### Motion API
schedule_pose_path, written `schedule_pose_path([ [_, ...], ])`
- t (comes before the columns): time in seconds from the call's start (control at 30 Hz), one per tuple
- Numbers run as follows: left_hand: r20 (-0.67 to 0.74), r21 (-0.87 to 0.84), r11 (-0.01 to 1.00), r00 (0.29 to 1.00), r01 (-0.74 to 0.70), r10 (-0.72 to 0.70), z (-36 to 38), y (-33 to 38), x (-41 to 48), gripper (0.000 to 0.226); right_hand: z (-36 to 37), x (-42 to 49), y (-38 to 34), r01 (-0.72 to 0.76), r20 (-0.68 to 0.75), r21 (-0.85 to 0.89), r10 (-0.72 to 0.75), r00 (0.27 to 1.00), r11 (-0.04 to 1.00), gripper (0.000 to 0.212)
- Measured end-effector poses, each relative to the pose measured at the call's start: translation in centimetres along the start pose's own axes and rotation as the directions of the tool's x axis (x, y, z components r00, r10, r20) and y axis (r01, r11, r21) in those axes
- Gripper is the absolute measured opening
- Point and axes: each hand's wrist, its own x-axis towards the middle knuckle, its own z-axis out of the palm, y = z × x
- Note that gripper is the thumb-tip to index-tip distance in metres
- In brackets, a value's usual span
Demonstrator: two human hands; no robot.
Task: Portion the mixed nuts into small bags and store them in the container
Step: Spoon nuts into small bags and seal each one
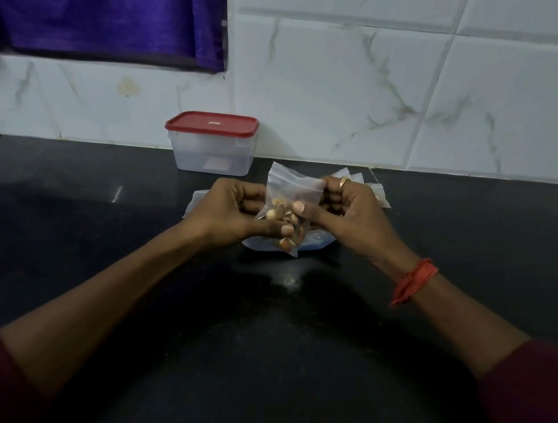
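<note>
Found left hand point(237, 214) and right hand point(348, 214) raised just above the black table point(262, 311), fingers point(253, 197) of both curled and pinching one small bag point(291, 190) between them — left at the lower side, right at the upper corner with thumb across the front. Noted mixed nuts point(279, 215) lying in the bag's lower half; cannot tell whether the mouth is sealed. Judged risks: spill onto the table if tipped with the mouth unsealed; split seam or crushed nuts if squeezed hard over the filling; slip from the pinch, given smooth film. Observed a larger plastic bag point(317, 245) lying on the table directly beneath. Further back, noted spare bags point(375, 191) behind the right hand, count unclear — at least two. Beyond, against the tiled wall point(349, 82), recorded one container point(211, 158), red lid point(211, 122) on, well apart from the hands; must be opened before storing. Counted: two hands, one filled bag, one container, one lid.
</note>
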Motion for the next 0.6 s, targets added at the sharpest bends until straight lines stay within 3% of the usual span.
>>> schedule_pose_path([
  [0.13, -0.022, -0.022, 1.000, 1.000, 0.002, -0.003, 0.04, 0.20, 0.05, 0.044, 0.22, -0.09, 0.02, -0.028, -0.034, 0.067, 0.031, 0.999, 0.997, 0.021],
  [0.23, -0.093, -0.103, 0.995, 0.995, 0.012, -0.022, -0.06, 0.15, 0.17, 0.032, 0.11, 0.01, 0.06, -0.027, -0.023, 0.043, 0.028, 0.999, 0.999, 0.027],
  [0.43, -0.149, -0.110, 0.994, 0.989, -0.026, 0.009, 0.00, 0.20, 0.20, 0.010, -0.17, -0.03, 0.52, 0.003, -0.020, -0.067, -0.004, 1.000, 0.998, 0.021],
  [0.6, -0.183, -0.063, 0.995, 0.981, -0.082, 0.069, 0.14, 0.23, 0.24, 0.015, 0.03, -0.05, 0.13, 0.030, -0.069, -0.038, -0.032, 0.997, 0.999, 0.013],
])
